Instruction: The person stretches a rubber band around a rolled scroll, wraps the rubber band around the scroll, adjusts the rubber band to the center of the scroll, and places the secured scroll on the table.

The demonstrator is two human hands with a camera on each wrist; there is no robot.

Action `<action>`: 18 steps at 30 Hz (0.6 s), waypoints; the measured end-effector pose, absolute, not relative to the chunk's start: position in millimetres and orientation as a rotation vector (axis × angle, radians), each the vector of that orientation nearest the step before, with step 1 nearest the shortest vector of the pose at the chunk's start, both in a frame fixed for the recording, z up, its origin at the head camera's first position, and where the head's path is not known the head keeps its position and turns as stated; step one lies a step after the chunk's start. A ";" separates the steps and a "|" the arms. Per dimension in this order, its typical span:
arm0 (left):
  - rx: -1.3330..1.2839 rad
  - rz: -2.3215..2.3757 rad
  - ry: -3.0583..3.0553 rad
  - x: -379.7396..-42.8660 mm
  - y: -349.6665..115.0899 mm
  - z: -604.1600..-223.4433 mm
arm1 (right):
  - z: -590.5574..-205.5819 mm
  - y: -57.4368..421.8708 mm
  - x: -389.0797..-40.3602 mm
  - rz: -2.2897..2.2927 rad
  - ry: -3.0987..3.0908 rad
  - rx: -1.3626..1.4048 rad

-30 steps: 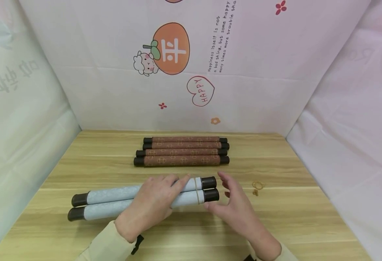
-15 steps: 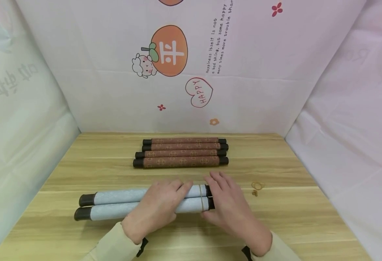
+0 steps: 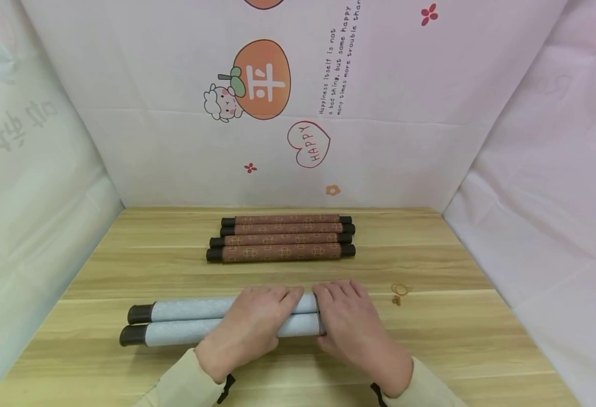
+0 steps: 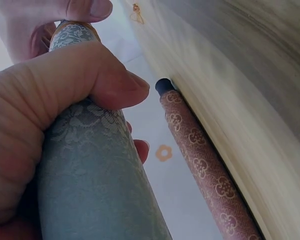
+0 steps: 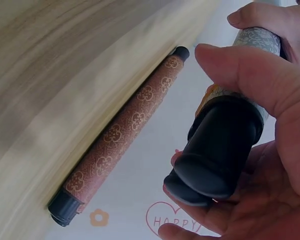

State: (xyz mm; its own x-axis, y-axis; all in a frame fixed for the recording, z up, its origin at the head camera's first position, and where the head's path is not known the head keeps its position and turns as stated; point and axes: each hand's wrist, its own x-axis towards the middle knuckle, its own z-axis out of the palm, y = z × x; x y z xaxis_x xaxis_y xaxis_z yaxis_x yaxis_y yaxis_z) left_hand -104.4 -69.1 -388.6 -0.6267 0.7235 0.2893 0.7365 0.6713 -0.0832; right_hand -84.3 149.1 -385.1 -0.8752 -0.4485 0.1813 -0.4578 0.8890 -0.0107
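Two light blue hanging scrolls with black end knobs lie side by side, held just over the wooden table. My left hand grips both near their middle, thumb across the patterned cover in the left wrist view. Around their right ends curls my right hand, hiding the knobs there from the head view. In the right wrist view those black knobs poke out between thumb and fingers. A bit of tan rubber band shows beside the knob, under my right thumb.
Several brown patterned scrolls with black ends lie in a row farther back. A loose rubber band and a small bunched one lie right of my right hand. White printed cloth walls the back and sides.
My right hand has closed over the right ends of the blue scrolls and covers most of the band. The scrolls and my left hand have shifted slightly right and toward me.
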 end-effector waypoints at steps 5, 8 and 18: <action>-1.149 -0.062 -2.633 -103.8 -67.2 -389.8 | -389.1 147.7 -84.8 0.053 -2.827 0.716; -1.147 -0.078 -2.649 -103.2 -65.7 -389.3 | -390.8 147.3 -85.0 0.045 -2.802 0.719; -1.129 -0.045 -2.671 -100.6 -61.8 -389.8 | -393.5 148.0 -84.7 0.085 -2.780 0.731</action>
State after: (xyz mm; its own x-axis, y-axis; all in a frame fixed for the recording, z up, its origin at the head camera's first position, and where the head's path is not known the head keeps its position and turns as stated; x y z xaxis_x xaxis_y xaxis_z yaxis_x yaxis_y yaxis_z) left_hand -100.6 -61.8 -389.8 -0.6725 0.7028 0.2320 0.7101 0.7011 -0.0651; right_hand -84.7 148.0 -393.5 -0.8379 -0.4753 0.2682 -0.4908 0.8712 0.0106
